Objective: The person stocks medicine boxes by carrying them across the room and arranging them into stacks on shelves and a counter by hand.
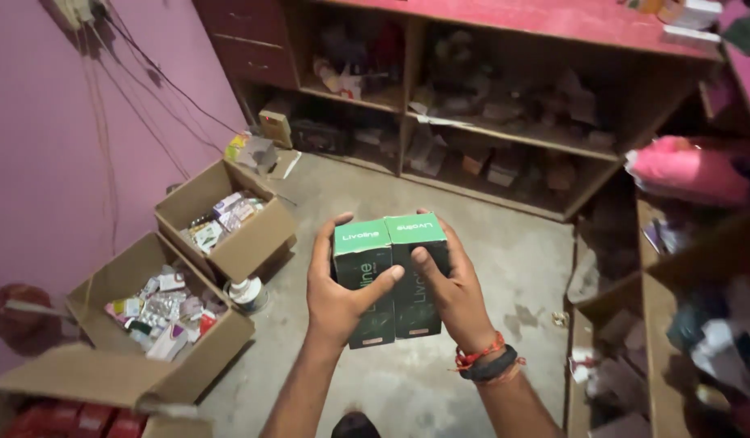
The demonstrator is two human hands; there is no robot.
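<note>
Left grip (pixel 336 296), right grip (pixel 449 285) each clasp upright green-topped dark box (pixel 364 276), boxes touching.

I grip two tall dark green cartons side by side, touching, each with a bright green top flap: one carton (pixel 364 284) in my left hand (pixel 336 296), the other carton (pixel 419 276) in my right hand (pixel 456 296). At left, two open brown cardboard boxes, the farther box (pixel 253 243) and the nearer box (pixel 119 280), hold small mixed-colour packets. Red packs (pixel 75 420) lie nearest left.
</note>
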